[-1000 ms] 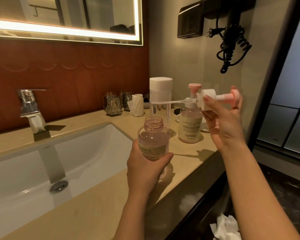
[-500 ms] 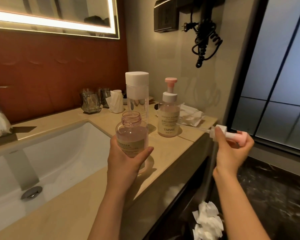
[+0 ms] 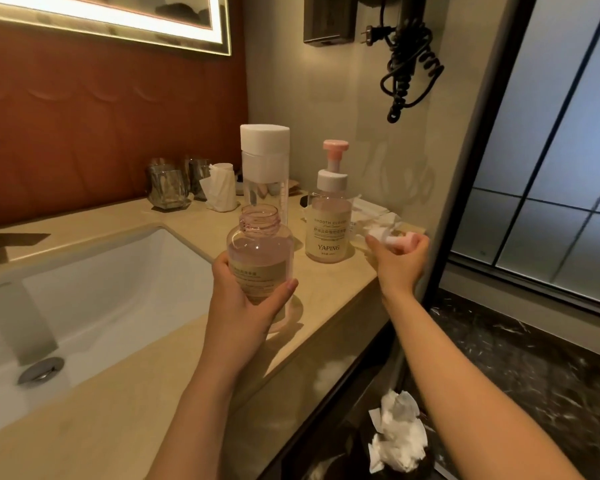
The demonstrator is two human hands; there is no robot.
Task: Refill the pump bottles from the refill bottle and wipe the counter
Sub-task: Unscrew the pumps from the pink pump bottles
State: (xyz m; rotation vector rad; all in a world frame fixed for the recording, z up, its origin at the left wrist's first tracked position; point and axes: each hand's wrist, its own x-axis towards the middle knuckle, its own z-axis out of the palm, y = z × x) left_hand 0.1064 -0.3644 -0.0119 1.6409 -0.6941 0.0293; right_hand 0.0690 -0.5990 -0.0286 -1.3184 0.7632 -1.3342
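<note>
Head cam: uncapped pump bottle (image 3: 260, 251) in our left hand (image 3: 243, 299), pump head (image 3: 400, 240) in the right hand (image 3: 399, 261)

Left fingers wrap the label band, with the bottle upright at the tabletop (image 3: 326, 289) front edge. Right fingers curl round the pump head over the tabletop's far right end. The bottle looks part-full, smooth plastic and probably slick if soapy, so we'd keep gripping low on the label with the open neck up. The tall refill bottle (image 3: 264, 168) behind it looks tippy, so we'd grab it mid-body, not by the cap. The second pump bottle (image 3: 328, 230) stands capped.
</note>
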